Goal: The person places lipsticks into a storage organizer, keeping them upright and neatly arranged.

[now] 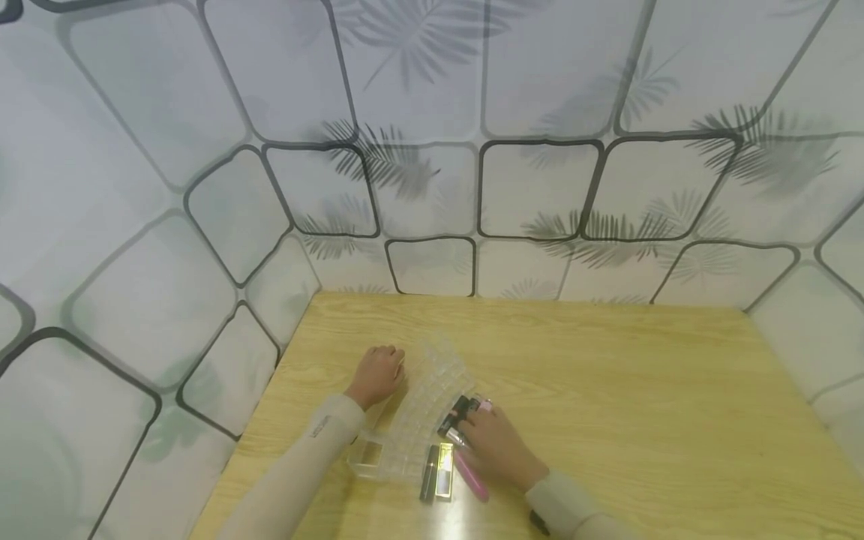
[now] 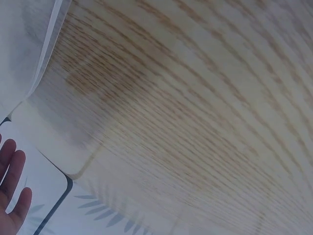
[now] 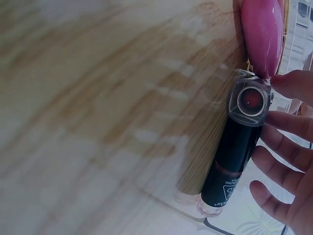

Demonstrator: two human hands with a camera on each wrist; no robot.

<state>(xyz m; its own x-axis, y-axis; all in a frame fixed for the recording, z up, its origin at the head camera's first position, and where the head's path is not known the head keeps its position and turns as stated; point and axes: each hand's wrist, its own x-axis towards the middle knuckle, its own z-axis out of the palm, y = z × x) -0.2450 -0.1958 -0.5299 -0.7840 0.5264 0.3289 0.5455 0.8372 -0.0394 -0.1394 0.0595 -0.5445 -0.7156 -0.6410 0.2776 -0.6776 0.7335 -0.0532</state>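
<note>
A clear plastic organizer with many small compartments lies slantwise on the table. My left hand is at its far left side; in the left wrist view its fingers are loosely spread, with nothing in them. My right hand is over a row of lip cosmetics to the organizer's right. In the right wrist view its fingers lie along a dark tube and a clear-ended tube, while the thumb is near the tip of a pink tube. Black lipsticks lie by the fingertips.
Nearer me, a black tube and a gold-framed tube lie beside the pink one. A dark object shows partly beneath the right sleeve. The wooden table meets patterned walls behind and on the sides.
</note>
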